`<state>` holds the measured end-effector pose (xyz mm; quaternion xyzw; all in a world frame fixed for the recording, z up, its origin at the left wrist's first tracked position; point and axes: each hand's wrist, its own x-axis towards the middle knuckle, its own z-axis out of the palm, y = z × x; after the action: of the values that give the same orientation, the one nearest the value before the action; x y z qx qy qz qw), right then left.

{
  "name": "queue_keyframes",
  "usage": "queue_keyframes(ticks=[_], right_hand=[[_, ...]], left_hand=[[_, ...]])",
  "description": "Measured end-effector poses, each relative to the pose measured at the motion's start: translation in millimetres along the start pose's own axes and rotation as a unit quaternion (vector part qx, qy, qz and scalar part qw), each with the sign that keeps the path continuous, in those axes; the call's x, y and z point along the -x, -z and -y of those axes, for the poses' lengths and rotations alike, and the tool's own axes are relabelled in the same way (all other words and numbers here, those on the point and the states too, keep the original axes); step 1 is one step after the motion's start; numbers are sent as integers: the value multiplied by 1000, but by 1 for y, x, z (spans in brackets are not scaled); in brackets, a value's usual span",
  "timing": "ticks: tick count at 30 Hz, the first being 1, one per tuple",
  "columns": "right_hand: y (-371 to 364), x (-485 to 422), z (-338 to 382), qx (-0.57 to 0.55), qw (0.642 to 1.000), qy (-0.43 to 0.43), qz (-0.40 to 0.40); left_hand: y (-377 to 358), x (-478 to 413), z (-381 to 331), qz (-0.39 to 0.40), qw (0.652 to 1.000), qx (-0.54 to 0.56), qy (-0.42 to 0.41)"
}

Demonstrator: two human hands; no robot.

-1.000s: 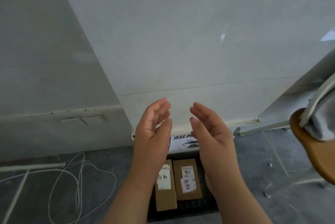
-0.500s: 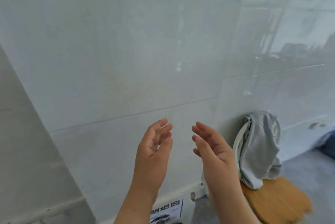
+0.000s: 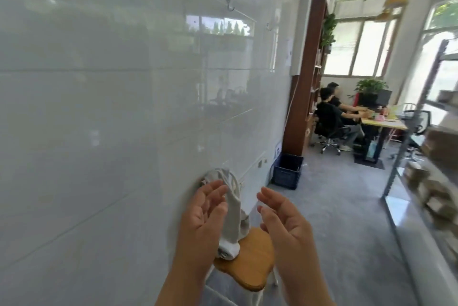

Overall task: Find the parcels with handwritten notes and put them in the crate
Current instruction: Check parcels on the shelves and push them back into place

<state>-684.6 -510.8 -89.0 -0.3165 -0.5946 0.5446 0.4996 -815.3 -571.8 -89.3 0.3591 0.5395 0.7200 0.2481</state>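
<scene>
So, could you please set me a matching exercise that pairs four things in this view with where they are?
Things:
1. blue crate
2. grey cloth
3. cardboard boxes
4. potted plant

Places:
A. draped over the back of the wooden chair
B. on the metal shelving at the right edge
C. on the floor against the tiled wall, beside the doorway
D. in the far room, below the window

Pairs: 1-C, 2-A, 3-B, 4-D.
</scene>
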Motion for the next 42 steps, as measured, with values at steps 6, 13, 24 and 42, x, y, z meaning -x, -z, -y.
queue_keyframes(ticks=[6, 13, 24, 42], right_hand=[[71, 45, 18, 71, 985, 14, -159], [164, 110, 53, 113, 950, 16, -291], [320, 275, 112, 123, 870, 17, -477], [384, 500, 160, 135, 585, 16, -799]], left_hand=[[-67, 23, 0, 130, 991, 8, 15], [-161, 90, -13, 272, 962, 35, 19], [-311, 277, -47, 454, 882, 115, 49], [-403, 506, -68, 732, 655, 162, 94]])
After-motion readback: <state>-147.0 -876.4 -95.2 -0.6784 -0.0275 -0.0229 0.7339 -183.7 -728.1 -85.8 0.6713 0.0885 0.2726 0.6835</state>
